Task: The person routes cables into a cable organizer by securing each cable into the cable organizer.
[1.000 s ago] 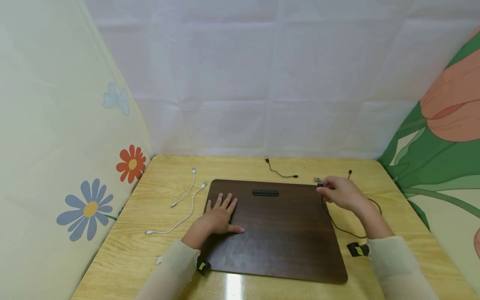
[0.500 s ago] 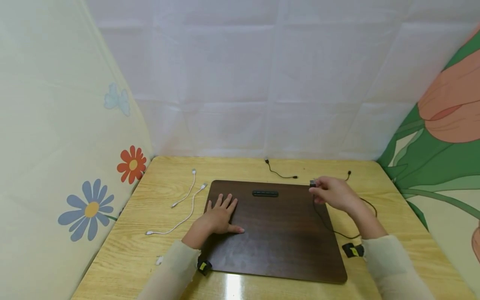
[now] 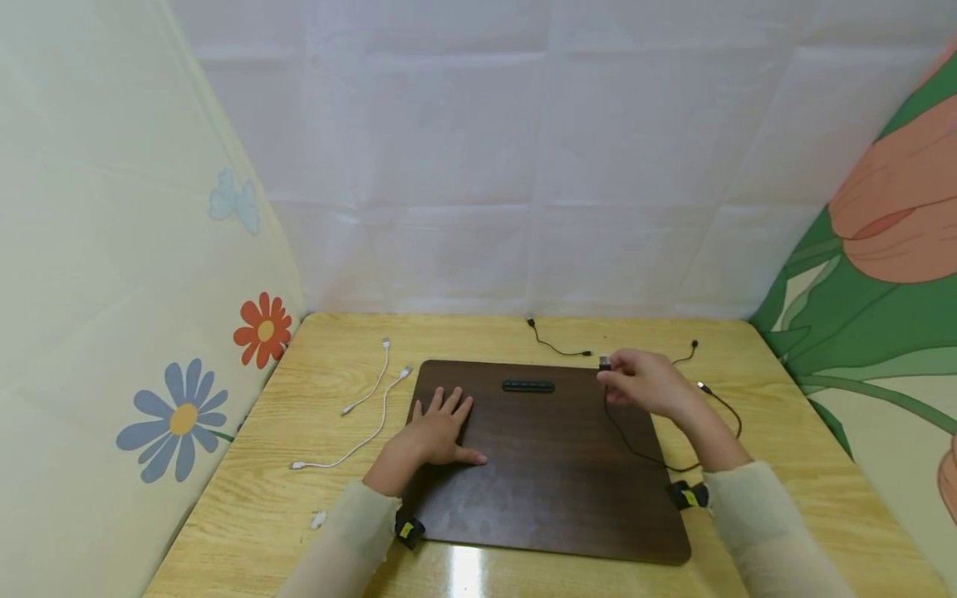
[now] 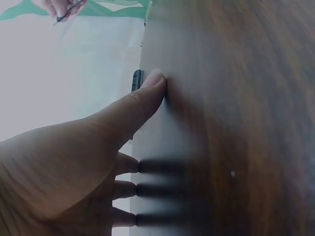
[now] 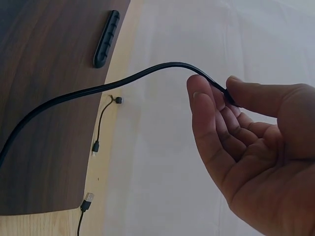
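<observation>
My right hand [image 3: 649,382] pinches a black USB cable [image 3: 626,440] by its plug end between thumb and fingers, above the back right part of a dark brown board [image 3: 553,473]. The metal plug points up past the fingertips. From the hand, the cord sags across the board's right edge and loops behind the forearm. In the right wrist view the cord [image 5: 133,77] runs off to the left. My left hand [image 3: 434,436] lies spread on the board's left side, thumb apart. A slotted black cable holder [image 3: 527,386] is fixed near the board's back edge.
Two white cables, a longer one [image 3: 383,415] and a shorter one [image 3: 379,375], lie left of the board. Near the left sleeve is a small white piece [image 3: 318,520]. A short black cable [image 3: 553,344] lies behind the board, another [image 3: 685,357] beyond my right hand.
My right hand has moved left with the black USB cable, from the board's right edge to above its back right part. The left hand has stayed still.
</observation>
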Demonstrator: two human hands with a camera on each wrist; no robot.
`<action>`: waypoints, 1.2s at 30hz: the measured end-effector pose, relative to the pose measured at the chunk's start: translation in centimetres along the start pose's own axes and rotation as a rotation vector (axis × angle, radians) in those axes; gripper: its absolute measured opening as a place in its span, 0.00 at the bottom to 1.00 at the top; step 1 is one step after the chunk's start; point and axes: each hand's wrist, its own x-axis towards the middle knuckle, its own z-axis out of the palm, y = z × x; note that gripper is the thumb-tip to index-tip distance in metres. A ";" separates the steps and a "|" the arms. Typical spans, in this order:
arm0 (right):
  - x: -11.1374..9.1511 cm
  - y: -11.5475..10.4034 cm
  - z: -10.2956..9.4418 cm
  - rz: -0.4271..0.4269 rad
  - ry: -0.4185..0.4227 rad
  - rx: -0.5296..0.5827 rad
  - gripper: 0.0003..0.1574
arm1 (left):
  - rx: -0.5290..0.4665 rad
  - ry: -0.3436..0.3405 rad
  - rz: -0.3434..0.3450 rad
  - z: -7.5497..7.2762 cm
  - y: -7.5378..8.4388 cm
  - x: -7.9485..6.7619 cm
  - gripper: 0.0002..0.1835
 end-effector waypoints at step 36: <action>2.3 -2.8 4.8 -0.137 -0.007 0.280 0.10 | -0.552 0.232 0.377 2.0 8.7 3.5 0.19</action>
